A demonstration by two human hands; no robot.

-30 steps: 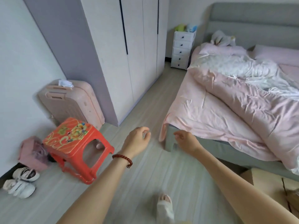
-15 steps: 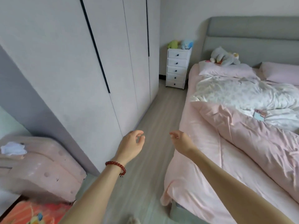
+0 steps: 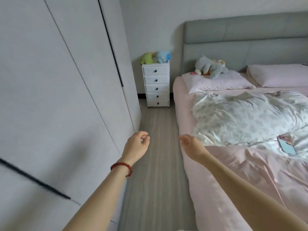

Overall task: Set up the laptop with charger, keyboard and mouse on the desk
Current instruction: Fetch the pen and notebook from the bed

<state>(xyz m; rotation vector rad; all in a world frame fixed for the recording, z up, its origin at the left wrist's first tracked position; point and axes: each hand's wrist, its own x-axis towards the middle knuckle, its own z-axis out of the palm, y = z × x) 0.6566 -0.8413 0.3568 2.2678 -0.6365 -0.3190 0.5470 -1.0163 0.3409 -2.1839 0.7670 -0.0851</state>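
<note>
Reaching out empty over the grey wood-plank floor [image 3: 156, 147], left hand [image 3: 135, 146] with loosely curled fingers, right hand [image 3: 191, 145] likewise, pale blue rectangular phone [image 3: 287, 148] on the pink-sheeted bed [image 3: 233, 180], no laptop visible.

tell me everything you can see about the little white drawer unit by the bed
The white drawer unit is tall and narrow, with five stacked drawers, each with one dark round knob, all shut. It stands upright on the wood-look floor, against the far wall between wardrobe and grey headboard. A green plush and a blue plush sit on top.
</note>
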